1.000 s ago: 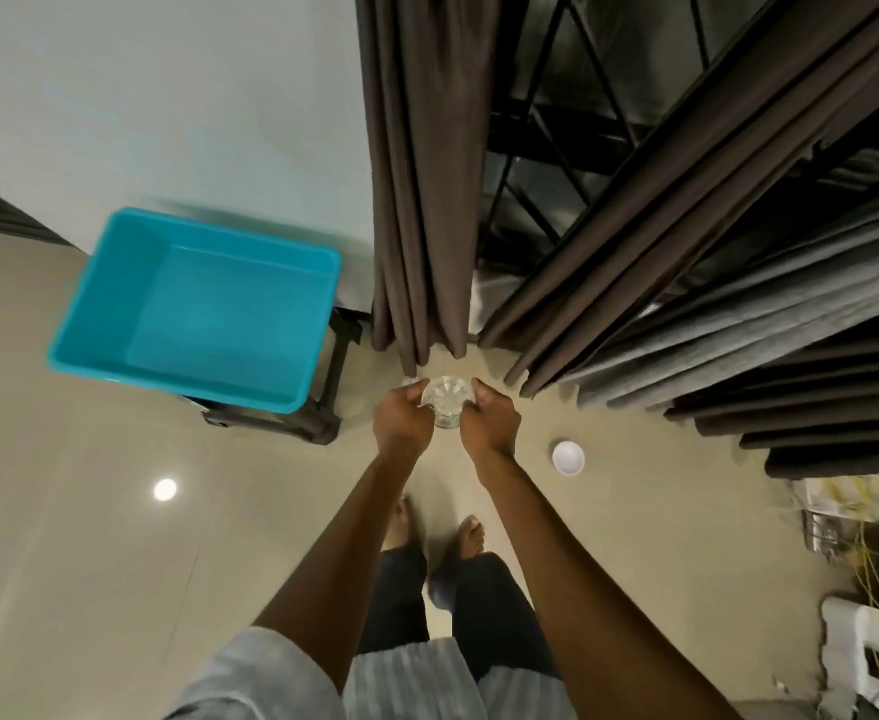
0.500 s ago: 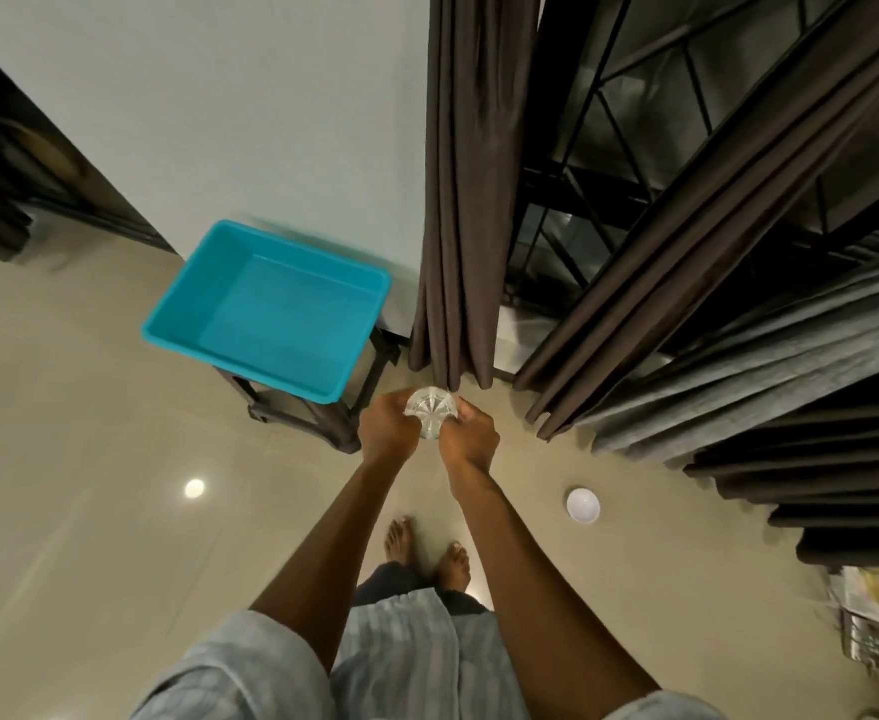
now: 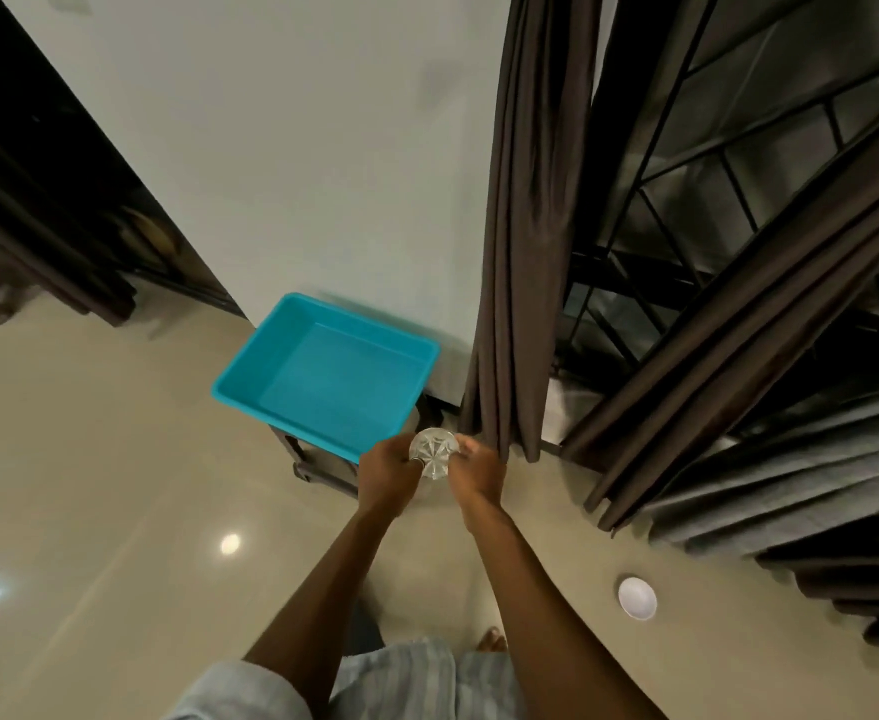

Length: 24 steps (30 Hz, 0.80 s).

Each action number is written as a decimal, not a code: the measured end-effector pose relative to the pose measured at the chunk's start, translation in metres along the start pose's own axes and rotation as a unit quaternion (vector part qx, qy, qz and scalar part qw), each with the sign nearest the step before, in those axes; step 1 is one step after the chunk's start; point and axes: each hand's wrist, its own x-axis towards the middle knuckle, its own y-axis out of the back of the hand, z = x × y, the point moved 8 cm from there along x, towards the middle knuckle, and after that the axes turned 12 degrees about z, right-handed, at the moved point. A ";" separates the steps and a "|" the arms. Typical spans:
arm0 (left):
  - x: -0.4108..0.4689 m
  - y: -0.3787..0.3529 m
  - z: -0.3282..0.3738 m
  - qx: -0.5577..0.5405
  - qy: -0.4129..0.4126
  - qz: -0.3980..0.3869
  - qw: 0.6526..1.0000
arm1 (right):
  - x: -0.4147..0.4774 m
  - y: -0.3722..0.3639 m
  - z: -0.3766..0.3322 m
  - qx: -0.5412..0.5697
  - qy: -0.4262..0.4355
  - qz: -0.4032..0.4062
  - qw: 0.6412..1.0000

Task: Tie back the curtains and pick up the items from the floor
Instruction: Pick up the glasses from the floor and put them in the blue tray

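By the tub (image 3: 333, 379), hands (image 3: 388, 472) (image 3: 479, 475) hold a seemingly glass cup (image 3: 433, 452).

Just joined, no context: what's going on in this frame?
A person stands on the floor and holds a clear glass between the left hand and the right hand, close beside the turquoise tub on its dark stand. A small white round item lies on the floor to the person's right. The brown curtains hang beyond the hands, and no tie-back shows on them.
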 end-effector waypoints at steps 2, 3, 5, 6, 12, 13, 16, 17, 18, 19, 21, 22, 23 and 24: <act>0.011 0.006 -0.008 -0.010 0.014 0.001 1.000 | 0.004 -0.016 -0.004 -0.007 0.005 -0.004 1.000; 0.017 0.007 -0.014 -0.015 0.019 0.000 1.000 | 0.005 -0.023 -0.007 -0.008 0.006 -0.006 1.000; 0.033 0.008 -0.029 -0.021 0.025 -0.003 0.999 | 0.008 -0.040 -0.009 -0.015 0.007 -0.010 1.000; 0.041 0.008 -0.038 -0.023 0.028 -0.006 0.999 | 0.009 -0.049 -0.010 -0.022 0.007 -0.014 1.000; 0.114 0.013 -0.068 -0.022 -0.009 -0.066 0.998 | 0.017 -0.111 -0.031 -0.057 0.012 0.001 0.998; 0.132 0.016 -0.074 -0.021 -0.016 -0.080 0.996 | 0.019 -0.125 -0.037 -0.065 0.012 0.019 0.998; 0.185 0.029 -0.099 -0.009 -0.016 -0.123 0.992 | 0.021 -0.174 -0.051 -0.087 -0.016 0.080 0.993; 0.202 0.037 -0.109 -0.011 -0.009 -0.131 0.991 | 0.019 -0.192 -0.058 -0.099 -0.027 0.090 0.991; 0.217 0.045 -0.119 -0.012 -0.002 -0.141 0.990 | 0.016 -0.211 -0.064 -0.109 -0.038 0.100 0.988; 0.232 0.053 -0.129 -0.017 0.006 -0.147 0.989 | 0.012 -0.228 -0.072 -0.118 -0.045 0.104 0.986; 0.263 0.068 -0.151 -0.025 0.020 -0.144 0.989 | 0.008 -0.266 -0.088 -0.138 -0.039 0.102 0.984; 0.278 0.075 -0.159 -0.029 0.026 -0.140 0.989 | 0.008 -0.283 -0.097 -0.150 -0.036 0.100 0.983; 0.292 0.083 -0.164 -0.032 0.030 -0.134 0.990 | 0.008 -0.299 -0.105 -0.161 -0.037 0.095 0.982; 0.305 0.089 -0.169 -0.032 0.033 -0.130 0.990 | 0.009 -0.314 -0.111 -0.172 -0.040 0.086 0.981</act>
